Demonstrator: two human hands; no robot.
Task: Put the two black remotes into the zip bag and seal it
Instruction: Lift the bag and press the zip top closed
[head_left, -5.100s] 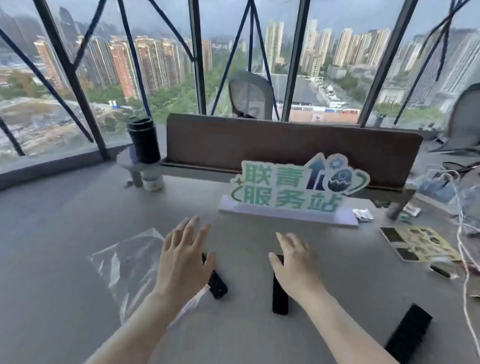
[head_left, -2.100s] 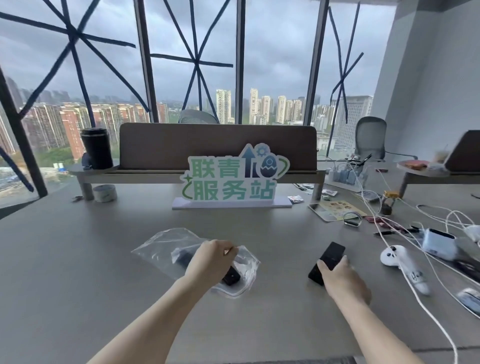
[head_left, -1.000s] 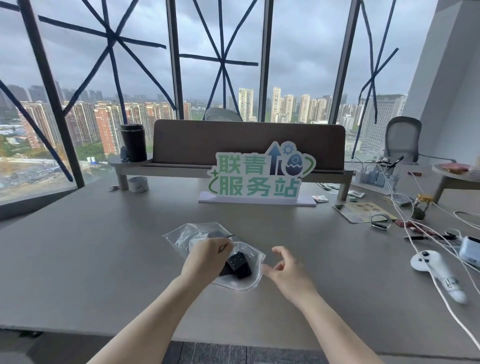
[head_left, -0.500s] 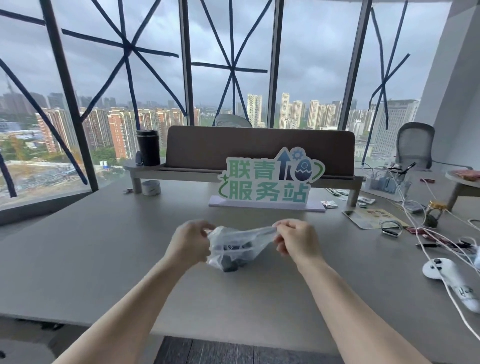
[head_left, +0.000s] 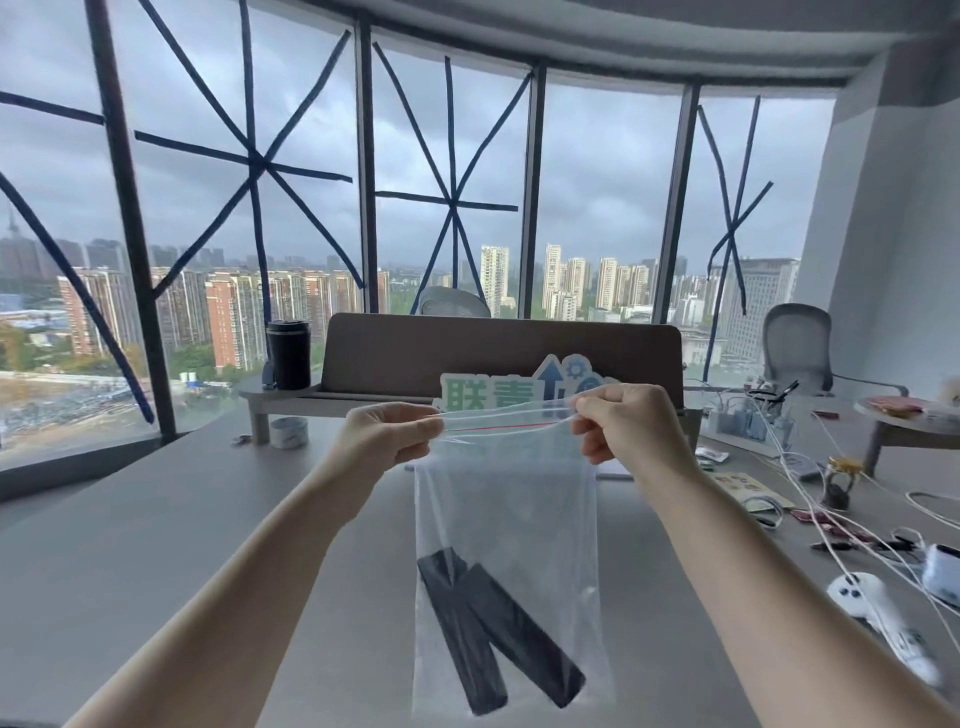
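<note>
The left hand (head_left: 392, 434) pinches the left end of the zip bag's (head_left: 506, 525) top edge; the right hand (head_left: 621, 426) pinches the right end. Both hands are closed on the bag and hold it stretched, hanging upright in the air above the worktop (head_left: 182, 545). The bag is clear plastic with a thin red line along its zip strip. Whether the strip is fully pressed shut cannot be told.

Both black remotes (head_left: 493, 626) lie inside the bag at its bottom. They are slim, flat bars, tilted, with upper ends overlapping and lower ends spread apart.

Half a second ago the bag was bunched between the hands, low over the worktop. It now hangs full length and raised, and the remotes have slid to the bottom. The view has also tipped upward.

Behind the bag, a green-and-white sign (head_left: 519, 389) stands on the worktop, partly hidden by the hands. The characters "联青" are readable on it. To the left of the bag, a black tumbler (head_left: 288, 353) stands on a raised shelf (head_left: 275, 397). To the right of the bag lie white cables (head_left: 810, 493) and a white controller (head_left: 878, 618).
</note>
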